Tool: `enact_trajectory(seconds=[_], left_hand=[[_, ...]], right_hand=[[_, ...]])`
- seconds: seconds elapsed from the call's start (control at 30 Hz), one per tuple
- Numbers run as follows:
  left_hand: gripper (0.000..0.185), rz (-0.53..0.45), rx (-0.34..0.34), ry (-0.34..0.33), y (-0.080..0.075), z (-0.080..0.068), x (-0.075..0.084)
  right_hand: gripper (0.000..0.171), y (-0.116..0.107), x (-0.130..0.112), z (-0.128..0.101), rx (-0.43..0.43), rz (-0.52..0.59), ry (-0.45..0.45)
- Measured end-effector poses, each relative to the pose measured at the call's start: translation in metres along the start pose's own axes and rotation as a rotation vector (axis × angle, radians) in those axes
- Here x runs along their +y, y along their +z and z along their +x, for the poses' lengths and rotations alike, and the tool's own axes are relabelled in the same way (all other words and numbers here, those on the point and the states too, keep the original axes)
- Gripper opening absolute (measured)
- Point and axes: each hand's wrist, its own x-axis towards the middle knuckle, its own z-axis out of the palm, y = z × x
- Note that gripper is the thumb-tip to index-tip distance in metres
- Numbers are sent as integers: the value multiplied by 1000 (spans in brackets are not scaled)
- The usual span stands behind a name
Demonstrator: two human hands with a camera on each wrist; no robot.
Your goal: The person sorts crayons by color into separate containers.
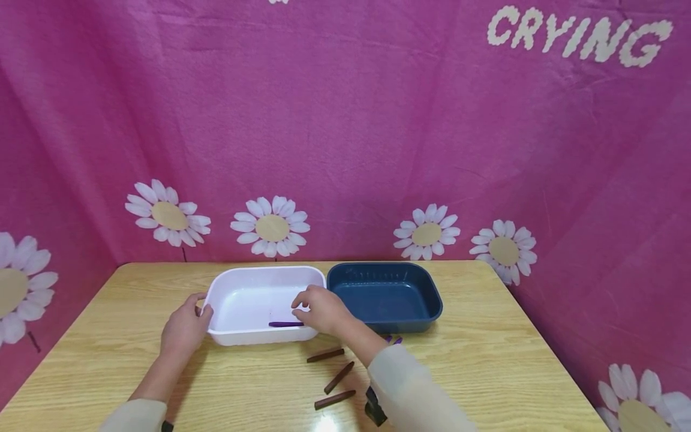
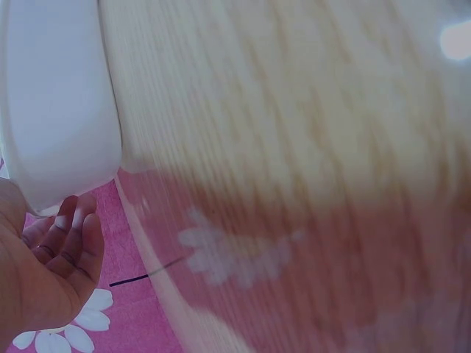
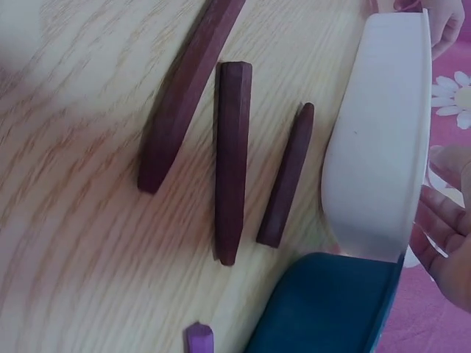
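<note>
white tray (image 1: 254,337) on wooden table (image 1: 486,360), pink cloth (image 1: 324,120) behind; left hand (image 1: 185,329) round rim (image 1: 267,268), right hand (image 1: 324,309) loose

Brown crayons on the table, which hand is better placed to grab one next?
Probably the right hand: it looks empty and nearer the brown crayons; the left hand holds the white tray.

The left tray (image 1: 256,336) and right tray (image 1: 378,300) stand side by side towards the back of the bench (image 1: 486,348), the cloth (image 1: 345,132) behind. In the left tray, 1 crayon (image 1: 284,324) lies by the front wall. Nearer, 3 crayons (image 1: 339,378) lie before the trays' neighbouring ends; 2 crayon ends (image 1: 398,341) show just before the right tray.
</note>
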Motion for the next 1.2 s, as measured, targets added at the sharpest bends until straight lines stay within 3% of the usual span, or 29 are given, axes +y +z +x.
enact_trajectory(seconds=[0.43,1.2], left_hand=[[48,13,-21,-17,-1,1,-1],[47,11,-19,-18,-1,0,1]], right_hand=[[20,-24,11,-19,6,61,-35],[13,-50,52,-90,-20,71,-101]])
